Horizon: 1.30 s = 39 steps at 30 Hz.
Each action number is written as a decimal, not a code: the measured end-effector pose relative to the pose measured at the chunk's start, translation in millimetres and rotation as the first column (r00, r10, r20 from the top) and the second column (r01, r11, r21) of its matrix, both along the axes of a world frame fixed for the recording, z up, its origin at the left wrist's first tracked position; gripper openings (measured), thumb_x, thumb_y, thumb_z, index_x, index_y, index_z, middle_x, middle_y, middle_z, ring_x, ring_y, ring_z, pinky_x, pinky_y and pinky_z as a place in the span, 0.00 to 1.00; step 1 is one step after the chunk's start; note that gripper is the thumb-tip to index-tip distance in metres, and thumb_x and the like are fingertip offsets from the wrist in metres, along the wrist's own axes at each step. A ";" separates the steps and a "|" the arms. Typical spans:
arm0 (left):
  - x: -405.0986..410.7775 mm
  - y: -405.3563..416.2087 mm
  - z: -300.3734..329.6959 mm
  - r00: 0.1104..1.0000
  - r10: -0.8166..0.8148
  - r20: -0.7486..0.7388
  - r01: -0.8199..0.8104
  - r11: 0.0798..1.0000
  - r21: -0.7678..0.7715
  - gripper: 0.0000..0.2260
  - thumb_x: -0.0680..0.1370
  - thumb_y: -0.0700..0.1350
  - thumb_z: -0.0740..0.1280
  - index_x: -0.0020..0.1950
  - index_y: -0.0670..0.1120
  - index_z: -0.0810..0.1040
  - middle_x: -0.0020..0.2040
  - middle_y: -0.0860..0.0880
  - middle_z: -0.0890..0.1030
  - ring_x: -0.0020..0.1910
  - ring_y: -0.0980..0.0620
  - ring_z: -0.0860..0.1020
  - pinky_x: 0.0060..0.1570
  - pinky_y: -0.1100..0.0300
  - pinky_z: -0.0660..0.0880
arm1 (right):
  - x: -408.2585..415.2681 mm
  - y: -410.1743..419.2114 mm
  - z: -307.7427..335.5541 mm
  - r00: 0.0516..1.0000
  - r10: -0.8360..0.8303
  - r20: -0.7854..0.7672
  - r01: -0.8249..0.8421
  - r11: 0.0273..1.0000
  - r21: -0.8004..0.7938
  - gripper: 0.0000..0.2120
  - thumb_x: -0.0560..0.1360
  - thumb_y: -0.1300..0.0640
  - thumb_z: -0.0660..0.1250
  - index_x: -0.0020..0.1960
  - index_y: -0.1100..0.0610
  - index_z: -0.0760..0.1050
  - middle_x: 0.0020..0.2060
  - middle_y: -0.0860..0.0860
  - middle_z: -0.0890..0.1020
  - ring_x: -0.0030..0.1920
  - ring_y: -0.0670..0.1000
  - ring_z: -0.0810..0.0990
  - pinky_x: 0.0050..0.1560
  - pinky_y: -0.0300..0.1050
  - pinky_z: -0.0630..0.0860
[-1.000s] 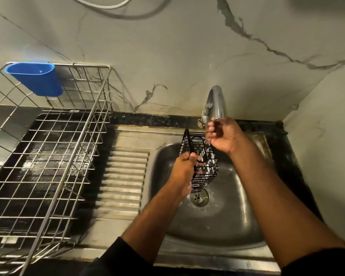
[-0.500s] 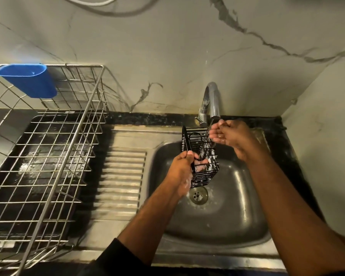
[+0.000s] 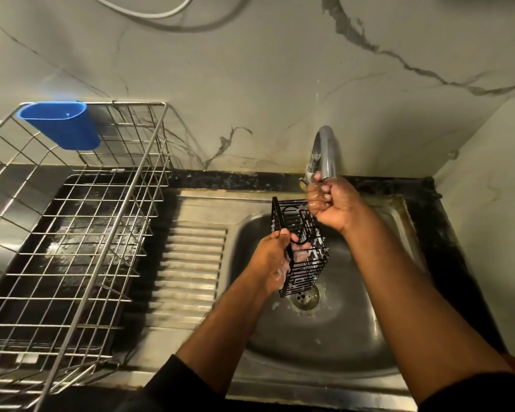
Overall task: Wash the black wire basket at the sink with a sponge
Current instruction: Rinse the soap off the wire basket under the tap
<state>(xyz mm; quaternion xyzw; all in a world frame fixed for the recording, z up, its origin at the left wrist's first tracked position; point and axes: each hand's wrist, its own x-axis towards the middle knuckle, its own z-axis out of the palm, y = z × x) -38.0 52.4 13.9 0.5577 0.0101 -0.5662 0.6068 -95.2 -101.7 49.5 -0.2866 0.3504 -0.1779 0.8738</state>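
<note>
Two hands over the sink (image 3: 354, 346): left hand (image 3: 272, 260) gripping black wire basket (image 3: 302, 251) above the drain (image 3: 305, 295), right hand (image 3: 333, 203) curled at the tap (image 3: 324, 153) spout, grip unclear. Left of the fingers, steel dish rack (image 3: 72, 233) with blue cup (image 3: 61, 124).

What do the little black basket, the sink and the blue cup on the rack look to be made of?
Black basket: thin metal wire, probably with a dark coating; open grid, wet glints. Sink: likely stainless steel, brushed grey with soft reflections and pressed drainer ridges. Blue cup: looks like moulded plastic, smooth, evenly coloured, slightly glossy.
</note>
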 end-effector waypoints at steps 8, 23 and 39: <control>4.8 -11.2 9.0 0.933 -0.202 0.298 0.206 0.978 0.019 0.19 0.87 0.47 0.55 0.39 0.44 0.73 0.25 0.49 0.80 0.30 0.51 0.78 0.23 0.66 0.68 | -60.1 17.9 3.5 0.879 -0.259 -0.400 -0.121 0.691 -0.713 0.08 0.83 0.58 0.61 0.51 0.56 0.80 0.40 0.52 0.84 0.40 0.49 0.82 0.41 0.43 0.78; 25.4 -76.9 20.5 0.582 -0.504 0.638 0.544 0.824 0.155 0.24 0.82 0.58 0.65 0.30 0.47 0.76 0.31 0.51 0.80 0.38 0.52 0.74 0.41 0.58 0.71 | -118.6 4.7 -29.3 0.706 -0.274 -0.653 -0.268 0.751 -0.604 0.30 0.76 0.32 0.59 0.45 0.59 0.80 0.40 0.55 0.84 0.45 0.54 0.82 0.50 0.46 0.75; -4.5 -130.7 2.3 0.960 0.182 -0.211 -0.196 0.979 -0.050 0.09 0.85 0.46 0.61 0.50 0.42 0.76 0.25 0.52 0.75 0.19 0.59 0.67 0.17 0.66 0.61 | -135.9 24.3 -46.7 0.756 -0.445 -0.480 0.254 0.875 -0.412 0.11 0.77 0.49 0.70 0.44 0.56 0.78 0.36 0.53 0.80 0.40 0.53 0.83 0.47 0.53 0.82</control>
